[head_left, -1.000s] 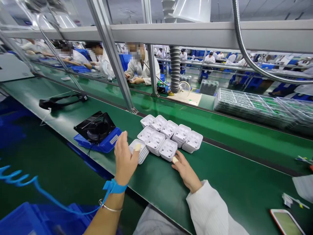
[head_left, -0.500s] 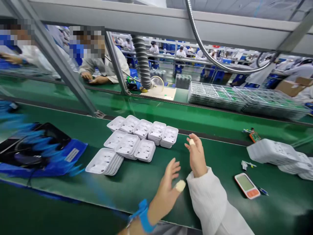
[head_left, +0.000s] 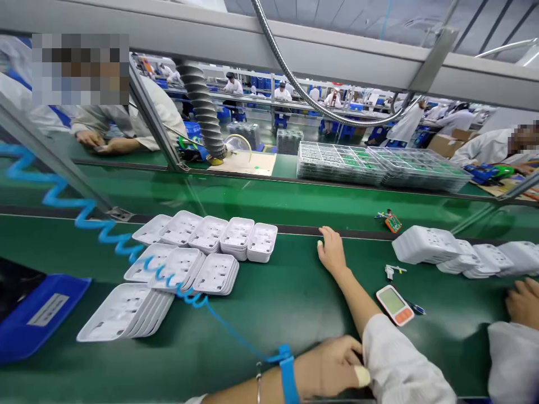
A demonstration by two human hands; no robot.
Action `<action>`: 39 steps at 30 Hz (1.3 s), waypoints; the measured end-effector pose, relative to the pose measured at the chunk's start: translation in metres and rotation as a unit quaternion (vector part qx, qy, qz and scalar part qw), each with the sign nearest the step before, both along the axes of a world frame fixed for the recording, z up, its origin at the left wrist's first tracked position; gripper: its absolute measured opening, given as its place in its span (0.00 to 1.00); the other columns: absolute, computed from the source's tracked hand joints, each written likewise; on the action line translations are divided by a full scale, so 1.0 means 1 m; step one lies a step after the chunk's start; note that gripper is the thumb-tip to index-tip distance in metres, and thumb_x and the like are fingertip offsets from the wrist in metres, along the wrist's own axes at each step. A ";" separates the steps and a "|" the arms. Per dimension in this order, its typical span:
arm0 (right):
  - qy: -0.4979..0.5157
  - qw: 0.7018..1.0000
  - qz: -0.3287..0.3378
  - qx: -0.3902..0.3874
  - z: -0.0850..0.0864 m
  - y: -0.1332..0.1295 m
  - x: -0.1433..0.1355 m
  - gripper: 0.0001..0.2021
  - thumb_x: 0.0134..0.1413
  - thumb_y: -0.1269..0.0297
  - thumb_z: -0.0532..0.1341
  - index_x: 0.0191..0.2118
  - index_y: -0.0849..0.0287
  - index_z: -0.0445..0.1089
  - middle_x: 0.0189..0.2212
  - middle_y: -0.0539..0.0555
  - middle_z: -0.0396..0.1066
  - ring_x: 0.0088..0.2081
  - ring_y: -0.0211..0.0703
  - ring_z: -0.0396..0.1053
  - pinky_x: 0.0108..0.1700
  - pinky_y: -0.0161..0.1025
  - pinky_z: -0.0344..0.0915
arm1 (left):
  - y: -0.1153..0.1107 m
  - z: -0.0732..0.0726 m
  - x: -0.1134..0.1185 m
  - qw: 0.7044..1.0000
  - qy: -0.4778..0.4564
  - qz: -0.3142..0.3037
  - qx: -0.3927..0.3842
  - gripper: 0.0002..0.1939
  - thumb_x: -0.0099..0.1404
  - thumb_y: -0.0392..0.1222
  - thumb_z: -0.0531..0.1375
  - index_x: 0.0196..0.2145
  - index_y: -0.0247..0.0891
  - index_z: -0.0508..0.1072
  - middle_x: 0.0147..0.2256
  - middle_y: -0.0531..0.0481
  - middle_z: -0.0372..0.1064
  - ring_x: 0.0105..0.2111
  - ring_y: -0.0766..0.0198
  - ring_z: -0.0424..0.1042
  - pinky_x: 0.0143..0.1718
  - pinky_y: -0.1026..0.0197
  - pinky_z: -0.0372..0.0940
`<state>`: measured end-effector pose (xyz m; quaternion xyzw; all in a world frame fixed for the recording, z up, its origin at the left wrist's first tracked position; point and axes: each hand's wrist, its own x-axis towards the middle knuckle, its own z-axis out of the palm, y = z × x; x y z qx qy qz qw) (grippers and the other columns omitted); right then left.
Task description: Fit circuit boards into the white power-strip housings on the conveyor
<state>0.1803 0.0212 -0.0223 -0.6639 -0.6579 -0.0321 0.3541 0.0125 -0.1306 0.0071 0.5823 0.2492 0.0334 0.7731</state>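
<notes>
My left hand point(head_left: 330, 365), with a blue wrist strap and a yellowish cover on the thumb, is closed on the white sleeve point(head_left: 398, 359) of my right arm. My right hand point(head_left: 332, 251) reaches forward over the green work surface point(head_left: 261, 314), its fingers extended and nothing in them. To its left lie stacks of white plastic shells point(head_left: 214, 274). Right of my right forearm, a white and orange meter point(head_left: 394, 304) rests with its screen up, and a small white connector piece point(head_left: 389, 272) lies behind it.
More white shells point(head_left: 427, 245) are at the right, near another person's hand point(head_left: 524, 303). A coiled blue cord point(head_left: 88, 210) crosses the left side to my strap. A blue folder point(head_left: 50, 314) lies at the left. A small circuit board point(head_left: 393, 222) sits by the rear ledge.
My left hand has moved to the right sleeve and closed on it. More of my right forearm is bare. The view has swung right, bringing another person's hand in at the right edge.
</notes>
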 end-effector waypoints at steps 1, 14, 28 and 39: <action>-0.026 0.999 -0.020 -0.009 -0.001 0.000 0.014 0.22 0.52 0.68 0.49 0.54 0.62 0.59 0.54 0.62 0.58 0.54 0.52 0.54 0.55 0.51 0.51 | 0.009 0.002 -0.006 0.993 0.001 -0.001 0.118 0.18 0.53 0.41 0.59 0.44 0.38 0.68 0.36 0.48 0.70 0.33 0.61 0.67 0.35 0.59 0.62; -0.056 0.865 -0.448 -0.217 0.026 0.048 0.198 0.30 0.44 0.59 0.60 0.50 0.77 0.58 0.45 0.79 0.59 0.46 0.68 0.61 0.41 0.52 0.59 | 0.064 -0.030 -0.013 0.904 0.020 0.047 0.425 0.21 0.52 0.34 0.54 0.46 0.40 0.65 0.43 0.45 0.67 0.41 0.56 0.64 0.46 0.53 0.59; -0.272 0.949 -0.143 -0.065 0.111 0.055 0.130 0.13 0.56 0.67 0.50 0.46 0.63 0.64 0.36 0.62 0.67 0.40 0.51 0.62 0.38 0.41 0.56 | 0.075 -0.014 -0.021 0.924 0.018 0.161 0.348 0.15 0.58 0.36 0.53 0.44 0.38 0.68 0.40 0.45 0.67 0.40 0.58 0.66 0.42 0.57 0.61; -0.142 0.922 0.276 -0.231 0.037 -0.131 -0.049 0.17 0.52 0.62 0.58 0.49 0.55 0.63 0.41 0.57 0.68 0.39 0.49 0.63 0.41 0.44 0.59 | 0.101 -0.019 -0.054 0.888 0.058 0.371 0.265 0.13 0.62 0.37 0.50 0.44 0.38 0.65 0.42 0.46 0.68 0.43 0.61 0.67 0.46 0.57 0.61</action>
